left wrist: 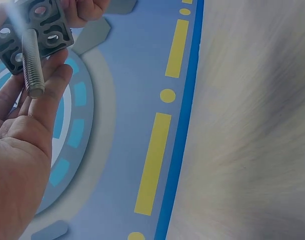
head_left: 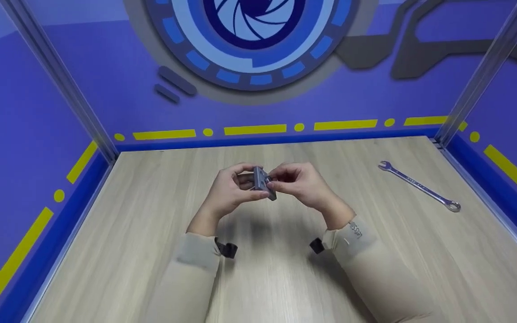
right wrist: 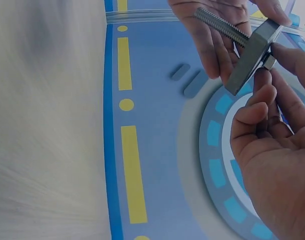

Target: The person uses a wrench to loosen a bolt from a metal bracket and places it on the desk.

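In the head view, my left hand (head_left: 227,192) holds a grey rectangular plate (head_left: 258,178) by its edges, tilted in the air above the table. My right hand (head_left: 302,185) pinches at the plate's right face. The left wrist view shows holes and grooves in the plate (left wrist: 45,27). A threaded bolt (left wrist: 32,67) sticks out from that face towards the left palm. On the opposite face, in the right wrist view, a small hex end (right wrist: 269,61) of the bolt protrudes between my right fingertips. Whether this is a bolt head or a nut I cannot tell.
A combination wrench (head_left: 420,186) lies on the right part of the wooden table (head_left: 119,269). Blue printed panels (head_left: 276,110) with metal corner posts enclose the table at the back and both sides. Both wrists wear dark straps with small black blocks (head_left: 228,250).
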Tool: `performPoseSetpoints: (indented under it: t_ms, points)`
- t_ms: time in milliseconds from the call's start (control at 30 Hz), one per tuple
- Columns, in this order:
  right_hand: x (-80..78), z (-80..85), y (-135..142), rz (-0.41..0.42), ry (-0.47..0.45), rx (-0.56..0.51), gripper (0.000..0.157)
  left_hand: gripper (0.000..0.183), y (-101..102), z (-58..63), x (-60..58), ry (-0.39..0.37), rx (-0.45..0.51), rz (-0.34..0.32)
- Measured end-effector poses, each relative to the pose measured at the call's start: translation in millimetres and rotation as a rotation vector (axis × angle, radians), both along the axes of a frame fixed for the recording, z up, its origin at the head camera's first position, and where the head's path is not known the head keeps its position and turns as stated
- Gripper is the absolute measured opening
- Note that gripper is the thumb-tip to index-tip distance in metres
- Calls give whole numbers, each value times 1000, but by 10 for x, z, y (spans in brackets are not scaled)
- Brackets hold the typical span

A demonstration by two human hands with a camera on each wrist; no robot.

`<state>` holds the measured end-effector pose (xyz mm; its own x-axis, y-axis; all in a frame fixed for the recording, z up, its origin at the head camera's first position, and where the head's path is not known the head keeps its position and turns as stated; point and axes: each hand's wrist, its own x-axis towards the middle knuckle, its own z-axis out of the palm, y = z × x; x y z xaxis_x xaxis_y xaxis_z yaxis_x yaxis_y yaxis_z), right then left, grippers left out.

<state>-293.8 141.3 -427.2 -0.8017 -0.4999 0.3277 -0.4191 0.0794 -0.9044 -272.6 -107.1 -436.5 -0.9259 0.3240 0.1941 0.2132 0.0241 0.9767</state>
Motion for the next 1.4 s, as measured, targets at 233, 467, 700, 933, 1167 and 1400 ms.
performPoseSetpoints:
  t_ms: [233, 467, 700, 933, 1167, 1400]
  points:
    - [-10, -4, 5, 19, 60, -6, 19, 68, -7, 10, -10, -4, -3, -11]
    - [-12, -18, -1, -24, -13, -28, 29, 69, -9, 8, -3, -16, 16, -1]
    - [8, -48, -46, -118, -57, 3, 17, 68, -4, -7, -7, -13, 37, -2]
    - [0, -65, -78, -153, -34, 19, 16, 67, 8, -11, -8, -13, 39, -5]
    - [-22, -57, -55, -84, -34, -3, 16, 67, 4, -10, -7, -10, 40, -9]
    - [-16, -42, -10, 12, -25, -40, 22, 68, 7, -7, -2, -34, 53, -12]
